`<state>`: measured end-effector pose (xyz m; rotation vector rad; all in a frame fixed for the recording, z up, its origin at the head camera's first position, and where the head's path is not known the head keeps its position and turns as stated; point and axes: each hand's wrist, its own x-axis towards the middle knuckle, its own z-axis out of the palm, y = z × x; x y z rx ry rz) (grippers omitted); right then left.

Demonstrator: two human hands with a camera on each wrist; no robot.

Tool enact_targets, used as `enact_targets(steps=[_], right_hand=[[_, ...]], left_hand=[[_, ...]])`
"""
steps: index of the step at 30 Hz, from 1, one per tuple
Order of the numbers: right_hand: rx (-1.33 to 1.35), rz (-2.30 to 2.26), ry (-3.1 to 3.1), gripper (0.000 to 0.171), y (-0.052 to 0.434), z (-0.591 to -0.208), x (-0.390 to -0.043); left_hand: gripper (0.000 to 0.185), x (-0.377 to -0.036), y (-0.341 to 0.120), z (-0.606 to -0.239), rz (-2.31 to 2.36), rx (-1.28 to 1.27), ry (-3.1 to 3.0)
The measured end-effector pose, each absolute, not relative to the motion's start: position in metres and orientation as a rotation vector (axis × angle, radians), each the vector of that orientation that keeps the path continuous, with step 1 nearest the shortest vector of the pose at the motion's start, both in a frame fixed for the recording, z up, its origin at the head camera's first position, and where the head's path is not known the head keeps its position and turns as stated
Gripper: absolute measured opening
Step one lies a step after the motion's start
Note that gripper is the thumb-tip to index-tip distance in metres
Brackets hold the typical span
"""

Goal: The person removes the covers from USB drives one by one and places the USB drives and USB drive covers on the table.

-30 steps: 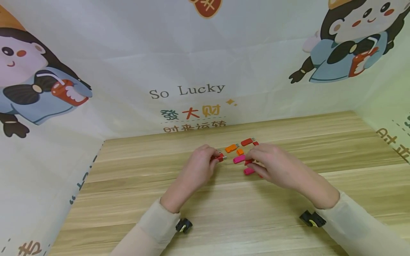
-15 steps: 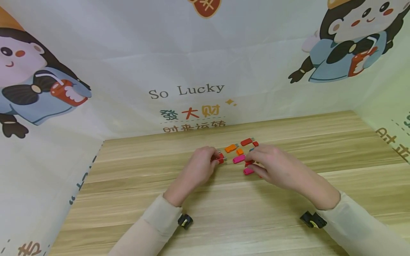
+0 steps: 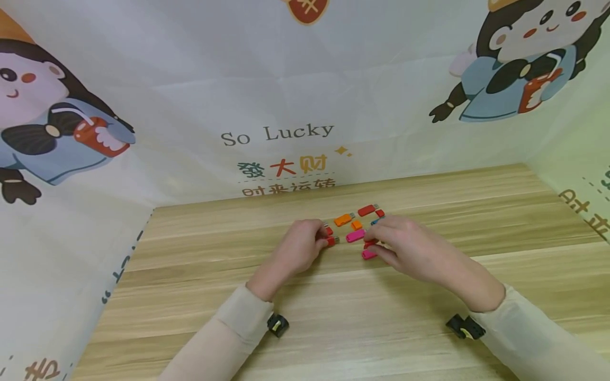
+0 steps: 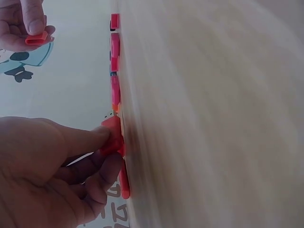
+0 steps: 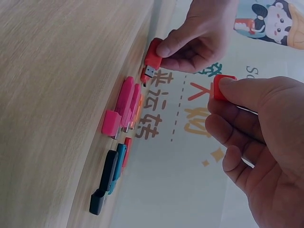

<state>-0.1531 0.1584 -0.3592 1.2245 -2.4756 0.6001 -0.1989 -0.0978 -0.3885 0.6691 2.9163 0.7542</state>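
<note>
My left hand pinches a red USB flash drive between thumb and fingers, its metal plug bare and pointing right in the head view. Another red flash drive lies on the table just beyond it, partly hidden by the fingers. My right hand pinches a small red cap in the air, its hollow end showing in the left wrist view. Below the right hand lie pink flash drives and a pink cap. The red drive and the red cap are apart.
Farther back lie an orange flash drive, an orange cap, a red flash drive and a red cap. Teal and black flash drives sit by the right hand. A printed cloth backdrop stands behind the wooden table.
My left hand has shifted slightly toward me and right with the red flash drive, showing more of the other red drive behind it. My right hand has barely moved.
</note>
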Motion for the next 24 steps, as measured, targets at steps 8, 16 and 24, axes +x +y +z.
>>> enact_targets(steps=[8, 16, 24], right_hand=[[1.231, 0.595, -2.486, 0.020, 0.1569, -0.3584, -0.1535], [1.225, 0.596, -2.489, 0.020, 0.1559, -0.3588, -0.1542], [1.210, 0.574, -2.510, 0.020, 0.1554, -0.3588, -0.1536]], left_hand=[[0.005, -0.2022, -0.0974, -0.3912, 0.743, 0.668, 2.910], [0.005, -0.2045, -0.0975, -0.3923, 0.718, 0.652, 2.904], [0.009, -0.2070, -0.0956, -0.3930, 0.673, 0.633, 2.886]])
